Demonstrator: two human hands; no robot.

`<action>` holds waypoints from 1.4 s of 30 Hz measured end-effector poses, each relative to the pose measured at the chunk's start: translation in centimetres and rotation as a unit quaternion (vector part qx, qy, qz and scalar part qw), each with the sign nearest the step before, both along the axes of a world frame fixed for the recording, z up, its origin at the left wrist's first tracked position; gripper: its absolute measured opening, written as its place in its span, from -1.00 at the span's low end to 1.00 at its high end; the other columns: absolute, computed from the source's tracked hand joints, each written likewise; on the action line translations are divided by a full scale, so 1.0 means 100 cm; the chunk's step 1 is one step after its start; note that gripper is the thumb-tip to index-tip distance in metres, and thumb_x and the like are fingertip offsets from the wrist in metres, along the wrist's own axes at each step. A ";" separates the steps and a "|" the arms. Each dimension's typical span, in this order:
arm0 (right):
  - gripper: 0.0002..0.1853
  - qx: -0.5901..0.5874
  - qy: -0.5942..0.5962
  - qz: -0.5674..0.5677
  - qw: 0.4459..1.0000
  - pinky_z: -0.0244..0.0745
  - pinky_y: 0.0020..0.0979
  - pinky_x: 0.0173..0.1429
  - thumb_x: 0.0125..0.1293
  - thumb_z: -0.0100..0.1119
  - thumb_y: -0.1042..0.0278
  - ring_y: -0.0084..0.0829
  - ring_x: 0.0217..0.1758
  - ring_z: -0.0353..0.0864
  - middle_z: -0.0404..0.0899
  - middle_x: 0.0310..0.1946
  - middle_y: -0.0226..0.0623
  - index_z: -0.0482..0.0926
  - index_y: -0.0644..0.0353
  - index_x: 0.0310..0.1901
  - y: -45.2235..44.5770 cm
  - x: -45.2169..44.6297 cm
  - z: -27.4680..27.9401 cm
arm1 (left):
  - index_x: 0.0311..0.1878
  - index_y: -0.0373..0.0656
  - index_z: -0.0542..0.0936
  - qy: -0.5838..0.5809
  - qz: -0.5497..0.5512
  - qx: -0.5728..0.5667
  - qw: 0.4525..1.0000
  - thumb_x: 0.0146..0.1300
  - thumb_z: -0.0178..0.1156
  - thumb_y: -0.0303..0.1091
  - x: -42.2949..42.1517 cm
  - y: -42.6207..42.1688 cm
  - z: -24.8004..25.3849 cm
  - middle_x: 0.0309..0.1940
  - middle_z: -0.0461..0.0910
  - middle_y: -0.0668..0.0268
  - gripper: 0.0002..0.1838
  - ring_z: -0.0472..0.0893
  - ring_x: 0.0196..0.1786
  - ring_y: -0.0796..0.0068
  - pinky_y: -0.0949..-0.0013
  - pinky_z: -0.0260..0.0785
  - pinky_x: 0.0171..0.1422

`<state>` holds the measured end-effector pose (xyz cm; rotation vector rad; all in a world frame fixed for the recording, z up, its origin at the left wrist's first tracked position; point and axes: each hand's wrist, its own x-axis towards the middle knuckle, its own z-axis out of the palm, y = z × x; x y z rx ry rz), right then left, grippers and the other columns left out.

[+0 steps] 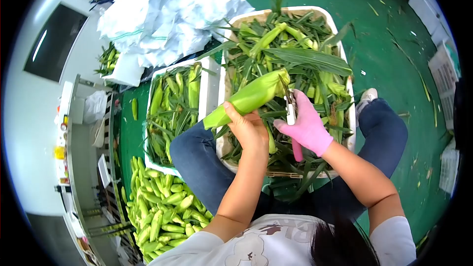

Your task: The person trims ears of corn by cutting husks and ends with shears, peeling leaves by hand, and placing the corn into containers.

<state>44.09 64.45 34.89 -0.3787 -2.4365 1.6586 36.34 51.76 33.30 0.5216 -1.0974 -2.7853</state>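
Note:
An ear of corn (249, 97) in its green husk lies in my bare left hand (247, 127), which is closed around its lower part. My right hand (309, 127) wears a pink glove and grips pruning shears (290, 108). The blades of the shears are at the upper right end of the ear. Whether they are cutting into it, I cannot tell. Below both hands is a large white bin (351, 103) heaped with husk leaves, stalks and more corn.
A white foam box (211, 86) of unhusked corn stands to the left of the bin. Lower left, a large pile of corn ears (165, 212) lies on the green floor (389, 44). White sacks (172, 15) lie at the upper left; crates (443, 74) line the right edge.

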 end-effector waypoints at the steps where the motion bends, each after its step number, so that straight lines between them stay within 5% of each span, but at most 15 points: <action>1: -0.09 -0.027 -0.004 -0.002 1.000 0.37 -0.28 0.31 0.03 0.47 0.25 -0.18 0.16 0.50 0.48 0.09 -0.01 0.20 0.39 0.37 0.004 -0.002 -0.003 | 0.23 -0.20 0.38 0.030 -0.003 -0.023 0.999 0.49 0.11 0.04 0.004 0.007 0.005 0.15 0.53 0.20 -0.48 0.52 0.24 0.31 0.16 0.38 0.43; 6: -0.49 -0.082 0.001 -0.026 0.996 0.46 -0.37 0.04 0.08 0.40 0.32 -0.42 -0.14 0.53 0.52 -0.21 -0.31 0.43 0.24 0.04 0.025 -0.012 -0.006 | 0.28 -0.20 0.34 0.117 -0.048 -0.046 0.991 0.50 0.11 0.02 0.000 0.029 0.019 0.20 0.48 0.11 -0.47 0.49 0.29 0.22 0.06 0.29 0.49; 9: -0.34 -0.017 -0.034 -0.022 0.999 0.52 -0.24 0.07 0.03 0.42 0.22 -0.11 -0.16 0.64 0.63 -0.24 -0.05 0.45 0.35 0.15 0.035 -0.007 -0.001 | 0.28 -0.20 0.38 0.064 -0.110 -0.006 0.992 0.50 0.06 0.08 -0.017 0.021 0.012 0.24 0.50 0.12 -0.45 0.49 0.30 0.21 0.05 0.30 0.48; 11: -0.59 -0.186 0.000 0.053 0.981 0.54 -0.33 -0.08 0.12 0.33 0.28 -0.32 -0.25 0.66 0.61 -0.35 -0.26 0.53 0.31 -0.03 0.037 0.003 -0.006 | 0.28 -0.18 0.41 -0.022 -0.165 0.036 0.985 0.51 0.04 0.11 -0.034 0.006 0.011 0.24 0.52 0.15 -0.44 0.50 0.31 0.20 0.04 0.32 0.46; 15: -0.59 -0.506 -0.080 0.212 0.832 0.54 -0.36 -0.14 0.11 0.28 0.34 -0.37 -0.27 0.62 0.57 -0.38 -0.26 0.51 0.30 0.00 0.026 0.027 0.035 | 0.20 -0.02 0.54 -0.209 -0.260 -0.015 0.943 0.45 -0.01 0.24 -0.044 -0.020 0.012 0.13 0.63 0.32 -0.44 0.59 0.19 0.23 0.04 0.45 0.26; 18: -0.49 -0.653 -0.094 0.245 0.710 0.51 -0.29 -0.21 0.06 0.27 0.34 -0.34 -0.35 0.56 0.52 -0.39 -0.28 0.45 0.31 0.08 0.013 0.042 0.052 | 0.04 0.02 0.64 -0.193 -0.367 0.165 0.895 0.37 0.12 0.20 -0.038 -0.021 0.004 0.04 0.69 0.35 -0.52 0.63 0.12 0.27 0.01 0.51 0.15; 20: -0.41 -0.714 -0.046 0.296 0.632 0.51 -0.23 -0.25 0.07 0.38 0.26 -0.34 -0.37 0.52 0.52 -0.25 -0.28 0.43 0.33 0.12 0.019 0.037 0.035 | 0.12 -0.03 0.60 -0.204 -0.326 0.365 0.848 0.40 0.02 0.21 -0.040 -0.014 -0.001 0.18 0.62 0.27 -0.46 0.56 0.27 0.25 -0.02 0.32 0.44; 21: -0.37 -0.692 -0.020 0.195 0.695 0.52 -0.21 -0.18 0.12 0.42 0.16 -0.34 -0.32 0.51 0.50 -0.21 -0.30 0.42 0.35 0.14 0.023 0.035 0.048 | 0.12 -0.03 0.60 -0.106 -0.390 0.522 0.751 0.40 0.03 0.18 -0.052 -0.030 -0.045 0.18 0.62 0.24 -0.48 0.55 0.30 0.25 -0.03 0.31 0.46; 25: -0.51 -0.689 0.028 0.097 0.718 0.52 -0.25 -0.01 0.32 0.24 0.11 -0.35 -0.18 0.54 0.52 -0.24 -0.34 0.44 0.29 0.14 0.041 0.008 0.020 | 0.12 -0.11 0.59 -0.080 -0.335 0.333 0.878 0.36 0.05 0.14 -0.023 -0.009 0.028 0.21 0.58 0.13 -0.47 0.53 0.32 0.14 -0.09 0.32 0.47; 27: -0.56 -0.690 0.035 0.029 0.722 0.53 -0.26 0.04 0.35 0.19 0.12 -0.35 -0.13 0.57 0.55 -0.21 -0.33 0.45 0.25 0.12 0.045 0.005 0.009 | 0.39 -0.19 0.36 -0.084 -0.405 0.289 0.863 0.32 0.06 0.32 -0.023 -0.014 0.017 0.35 0.39 -0.06 -0.18 0.42 0.38 -0.14 -0.17 0.27 0.49; 31: -0.58 -0.659 0.087 0.012 0.747 0.52 -0.28 0.12 0.39 0.16 0.16 -0.33 -0.05 0.57 0.57 -0.17 -0.31 0.44 0.26 0.15 0.054 -0.002 -0.010 | 0.40 -0.20 0.35 -0.161 -0.478 0.266 0.822 0.30 0.12 0.35 -0.001 -0.007 0.011 0.18 0.55 -0.05 -0.13 0.59 0.17 0.00 -0.01 0.46 0.32; 33: -0.56 -0.621 0.096 0.005 0.778 0.52 -0.29 0.12 0.40 0.15 0.17 -0.34 -0.06 0.56 0.55 -0.16 -0.32 0.42 0.27 0.17 0.050 -0.002 0.002 | 0.35 -0.14 0.38 -0.123 -0.542 0.476 0.681 0.37 0.11 0.24 -0.006 -0.011 -0.017 0.10 0.56 0.02 -0.28 0.61 -0.03 0.20 0.13 0.56 0.13; 37: -0.53 -0.589 0.191 0.001 0.785 0.46 -0.23 0.18 0.43 0.12 0.12 -0.33 0.00 0.51 0.50 -0.11 -0.31 0.39 0.26 0.22 0.057 -0.010 -0.028 | 0.32 -0.08 0.37 -0.046 -0.497 0.280 0.820 0.39 0.18 0.02 0.001 -0.052 0.019 0.29 0.45 0.02 -0.44 0.62 -0.14 0.34 0.28 0.61 -0.09; 39: -0.63 -0.486 0.110 -0.251 0.830 0.44 -0.19 0.21 0.41 0.11 0.11 -0.34 0.04 0.51 0.53 -0.12 -0.33 0.49 0.14 0.13 0.069 -0.021 -0.038 | 0.39 -0.08 0.33 0.031 -0.525 0.203 0.826 0.37 0.24 -0.06 0.008 -0.087 0.038 0.37 0.41 0.03 -0.38 0.64 0.03 0.27 0.22 0.62 0.06; 42: -0.68 -0.563 0.014 -0.158 0.811 0.44 -0.21 0.23 0.37 0.16 0.06 -0.35 0.00 0.54 0.57 -0.14 -0.30 0.52 0.02 0.05 0.064 -0.023 -0.057 | 0.48 -0.12 0.22 0.089 -0.472 0.118 0.869 0.34 0.31 -0.14 0.024 -0.140 0.053 0.23 0.51 0.17 -0.26 0.62 0.14 0.26 0.13 0.54 0.24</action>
